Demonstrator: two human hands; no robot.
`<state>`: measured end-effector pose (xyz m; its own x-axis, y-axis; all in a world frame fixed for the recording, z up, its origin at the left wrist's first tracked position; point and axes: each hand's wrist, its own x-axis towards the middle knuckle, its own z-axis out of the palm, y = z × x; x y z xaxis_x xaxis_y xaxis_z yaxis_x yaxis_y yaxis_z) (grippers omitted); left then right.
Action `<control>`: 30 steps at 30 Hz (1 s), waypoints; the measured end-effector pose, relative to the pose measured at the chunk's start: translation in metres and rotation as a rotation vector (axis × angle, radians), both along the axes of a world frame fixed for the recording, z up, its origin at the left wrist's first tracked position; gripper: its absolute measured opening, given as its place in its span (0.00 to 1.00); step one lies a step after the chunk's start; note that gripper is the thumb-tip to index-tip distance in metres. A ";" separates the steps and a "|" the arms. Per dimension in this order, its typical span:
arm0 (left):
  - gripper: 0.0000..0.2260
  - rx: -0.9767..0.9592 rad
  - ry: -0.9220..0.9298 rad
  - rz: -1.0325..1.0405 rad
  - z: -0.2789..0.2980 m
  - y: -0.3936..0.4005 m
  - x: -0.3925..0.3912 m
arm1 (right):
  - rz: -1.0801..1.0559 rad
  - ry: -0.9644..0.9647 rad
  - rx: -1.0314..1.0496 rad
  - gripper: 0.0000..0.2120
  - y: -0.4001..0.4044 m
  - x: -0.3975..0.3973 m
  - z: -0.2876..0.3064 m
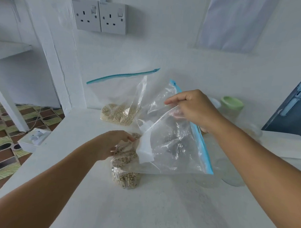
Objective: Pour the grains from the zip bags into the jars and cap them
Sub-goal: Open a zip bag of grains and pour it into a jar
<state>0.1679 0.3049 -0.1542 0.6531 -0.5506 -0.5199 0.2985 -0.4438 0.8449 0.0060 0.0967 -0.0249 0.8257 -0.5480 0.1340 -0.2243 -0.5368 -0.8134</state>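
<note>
No legible text, brand, number or sign anywhere in view. Sheet of paper in clear sleeve on wall, upper right: one printed line along top edge, cut off by frame and too blurred to read. Front zip bag: white write-on panel, blank. Double wall socket: no readable markings. Green jar lid: plain, unlabelled.
</note>
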 end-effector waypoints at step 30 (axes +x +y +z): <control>0.12 -0.296 -0.874 0.247 0.025 0.055 -0.001 | -0.074 -0.404 0.302 0.24 0.005 0.000 -0.050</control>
<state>0.1670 0.3596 -0.1296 0.8596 -0.3762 0.3458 -0.4353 -0.1849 0.8811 0.0063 0.1018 -0.0748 0.6984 -0.6663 0.2611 0.1120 -0.2586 -0.9595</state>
